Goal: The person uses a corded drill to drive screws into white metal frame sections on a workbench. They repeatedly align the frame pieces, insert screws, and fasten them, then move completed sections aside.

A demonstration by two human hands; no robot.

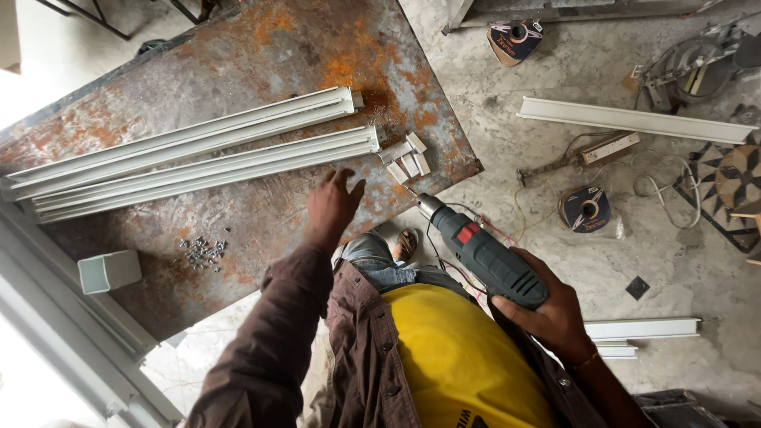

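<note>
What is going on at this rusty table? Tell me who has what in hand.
A person in a brown shirt stands at a rusty metal table. The right hand grips a power drill, its bit pointing at a few small white pieces near the table edge. The left hand hovers open over the table, holding nothing, just below the long white channel sections. A pile of screws lies to the left.

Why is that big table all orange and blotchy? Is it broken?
The metal table is covered in orange rust patches, so it looks worn, not broken. Small screws lie loose in a scattered heap near the white box. Wires sprawl across the floor.
</note>
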